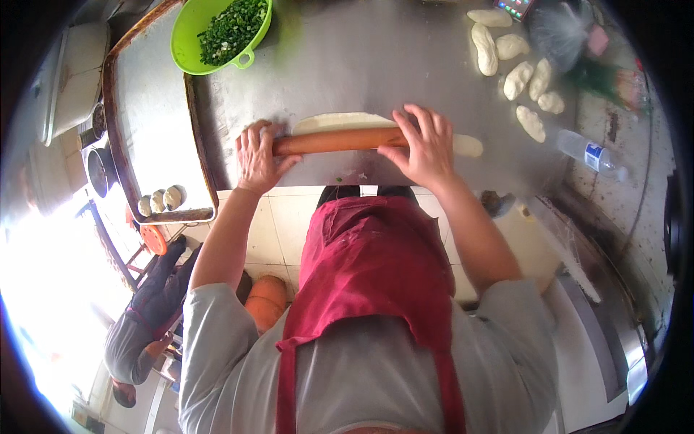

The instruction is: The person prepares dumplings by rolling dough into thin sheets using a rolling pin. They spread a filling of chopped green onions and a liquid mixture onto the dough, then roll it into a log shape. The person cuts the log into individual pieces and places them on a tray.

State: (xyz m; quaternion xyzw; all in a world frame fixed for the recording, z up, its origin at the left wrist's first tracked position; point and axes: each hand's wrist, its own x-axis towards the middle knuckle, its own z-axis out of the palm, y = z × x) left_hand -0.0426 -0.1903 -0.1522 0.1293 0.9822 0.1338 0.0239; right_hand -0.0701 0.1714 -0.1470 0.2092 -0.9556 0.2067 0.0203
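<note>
A wooden rolling pin (pixel 339 141) lies crosswise on a flattened strip of dough (pixel 347 121) on the metal worktop (pixel 368 59). My left hand (pixel 261 154) grips the pin's left end. On its right end rests my right hand (pixel 423 144), thumb below and fingers above. The dough shows beyond the pin and out to the right of my right hand. Several oblong dough pieces (pixel 484 49) lie at the upper right. At the upper left stands a green plastic colander (pixel 187 38) holding chopped green onions (pixel 233 32).
A metal baking tray (pixel 154 108) with rusty edges, left, holds three small dough pieces (pixel 157 202). A plastic bottle (pixel 593 156) lies at the right, near a clear plastic bag (pixel 561 35). Another person (pixel 133 336) is at the lower left, near an orange stool (pixel 153 240).
</note>
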